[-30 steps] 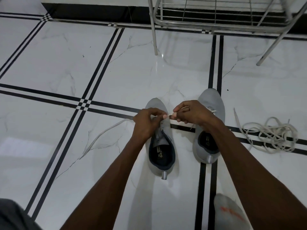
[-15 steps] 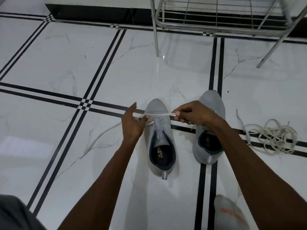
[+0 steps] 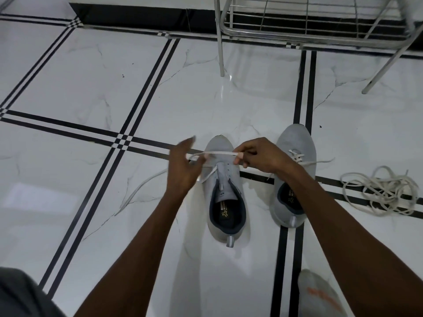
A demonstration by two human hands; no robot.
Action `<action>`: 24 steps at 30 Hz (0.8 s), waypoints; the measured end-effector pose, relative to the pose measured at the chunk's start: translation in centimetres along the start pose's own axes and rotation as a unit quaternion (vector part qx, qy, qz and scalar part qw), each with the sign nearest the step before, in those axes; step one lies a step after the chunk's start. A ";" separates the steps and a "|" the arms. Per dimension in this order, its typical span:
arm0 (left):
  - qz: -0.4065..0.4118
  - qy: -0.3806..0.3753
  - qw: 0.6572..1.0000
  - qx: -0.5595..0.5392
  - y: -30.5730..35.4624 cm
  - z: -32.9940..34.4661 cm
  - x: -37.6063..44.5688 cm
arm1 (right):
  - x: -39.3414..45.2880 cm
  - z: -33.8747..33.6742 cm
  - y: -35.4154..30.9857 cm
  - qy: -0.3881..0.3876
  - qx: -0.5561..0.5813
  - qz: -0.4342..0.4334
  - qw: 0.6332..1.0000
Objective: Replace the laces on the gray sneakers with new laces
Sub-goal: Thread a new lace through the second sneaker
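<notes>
Where the white marble-look floor ran out to the left with its black double lines, a loose end of the new lace trailed across the tiles toward the person's knee, clad in dark cloth, at the bottom corner. Just right of that stretch, the left hand was raised beside the toe of the left gray sneaker, its fingers mostly straight and slightly blurred; the lace crossed its palm side, but whether the thumb pinched the lace could not be told. From there the lace ran taut and level over the sneaker's toe to the right hand, whose curled fingers pinched the lace's tip at the thumb and forefinger. A further strand dropped from near the left hand down to the sneaker's front eyelets, so the shoe lay directly under and between the two hands, heel toward the person. The right gray sneaker stood just beside it, partly behind the right wrist, with a white lace crossed through its front eyelets and loose ends spilling to either side. Near the bottom edge a foot in a gray sock rested on the floor. Farther right, well apart from the shoes, a tangled pile of white laces lay on the tiles. At the top right stood the legs of a metal rack.
</notes>
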State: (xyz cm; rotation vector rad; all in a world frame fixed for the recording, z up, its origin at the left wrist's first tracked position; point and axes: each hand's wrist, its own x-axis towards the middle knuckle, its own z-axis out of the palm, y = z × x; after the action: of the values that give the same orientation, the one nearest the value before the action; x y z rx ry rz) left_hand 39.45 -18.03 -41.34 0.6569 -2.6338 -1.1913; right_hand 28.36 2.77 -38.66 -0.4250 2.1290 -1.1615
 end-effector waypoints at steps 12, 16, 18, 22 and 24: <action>-0.071 0.070 0.994 0.035 -2.9 -0.9 0.3 | 1.3 0.0 -0.1 0.006 -0.075 0.005 0.997; 0.085 -0.104 0.990 -0.031 0.7 1.5 0.0 | 1.8 2.1 -1.1 -0.010 -0.059 -0.012 0.998; 0.090 -0.100 0.991 -0.020 0.7 1.8 0.2 | 1.8 2.2 -1.3 0.027 -0.050 -0.015 0.998; 0.017 0.016 1.000 -0.005 -1.5 0.5 0.5 | 1.9 1.0 -0.3 0.056 -0.056 -0.001 0.997; 0.010 0.029 0.999 0.012 -2.1 0.3 0.5 | 2.0 0.8 0.1 0.044 -0.055 0.016 0.997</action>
State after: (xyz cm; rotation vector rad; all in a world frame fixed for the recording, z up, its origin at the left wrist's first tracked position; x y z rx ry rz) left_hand 39.58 -19.33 -43.14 0.6566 -2.6054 -1.1190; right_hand 27.49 1.24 -39.87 -0.3940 2.2747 -1.0655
